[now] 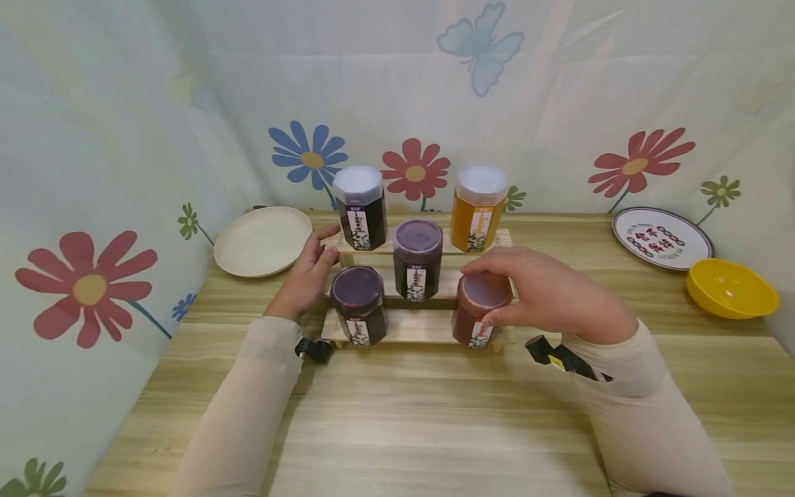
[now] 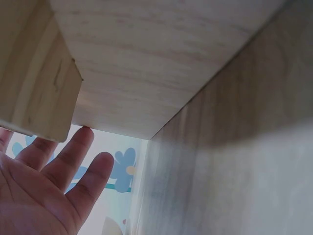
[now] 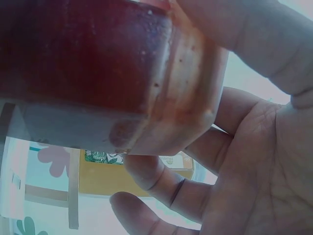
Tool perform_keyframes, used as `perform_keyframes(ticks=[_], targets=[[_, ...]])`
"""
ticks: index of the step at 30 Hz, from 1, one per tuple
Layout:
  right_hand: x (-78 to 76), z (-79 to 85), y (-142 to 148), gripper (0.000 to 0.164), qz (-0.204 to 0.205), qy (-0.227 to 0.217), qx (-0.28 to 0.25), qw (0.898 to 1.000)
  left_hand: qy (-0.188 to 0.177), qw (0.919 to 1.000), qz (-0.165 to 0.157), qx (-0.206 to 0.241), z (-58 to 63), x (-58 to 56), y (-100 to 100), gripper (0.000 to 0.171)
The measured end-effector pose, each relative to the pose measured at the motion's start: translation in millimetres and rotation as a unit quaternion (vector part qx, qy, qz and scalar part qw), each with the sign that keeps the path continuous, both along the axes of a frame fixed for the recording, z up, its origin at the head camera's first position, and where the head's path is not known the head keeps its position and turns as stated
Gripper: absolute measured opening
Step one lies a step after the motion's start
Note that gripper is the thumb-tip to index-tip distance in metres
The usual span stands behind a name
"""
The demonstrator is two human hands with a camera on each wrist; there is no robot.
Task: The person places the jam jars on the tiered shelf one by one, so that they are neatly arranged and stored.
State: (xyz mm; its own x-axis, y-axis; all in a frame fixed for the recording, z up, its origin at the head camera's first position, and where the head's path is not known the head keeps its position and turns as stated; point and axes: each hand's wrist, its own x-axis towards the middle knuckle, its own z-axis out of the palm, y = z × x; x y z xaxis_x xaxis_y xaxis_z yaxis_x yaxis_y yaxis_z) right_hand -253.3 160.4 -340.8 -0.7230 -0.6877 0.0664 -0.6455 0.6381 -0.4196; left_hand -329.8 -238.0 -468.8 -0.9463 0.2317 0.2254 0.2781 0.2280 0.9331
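Observation:
A three-step wooden display stand carries several faceted jars with labels. My right hand grips a red jar around its top at the right of the lowest step; in the right wrist view, fingers and thumb surround the red jar. At the stand's left end, my left hand touches the wood with mostly straight, spread fingers. A dark jar stands at the lowest step's left, a purple-topped jar mid-stand. On the top step are a black jar and an orange jar.
A cream plate lies at the back left of the wooden table. At the right are a white patterned plate and a yellow bowl. A flower-printed curtain hangs behind and beside the table.

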Motion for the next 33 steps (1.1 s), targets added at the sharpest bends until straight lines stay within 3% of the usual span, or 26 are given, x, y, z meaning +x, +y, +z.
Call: perform_keyframes(ticks=[33], targets=[[0.1,-1.0,-3.8,0.069,-0.008,0.0,0.005,1.0,0.0,1.0,0.002,-0.009,1.9,1.8,-0.3,0.049]])
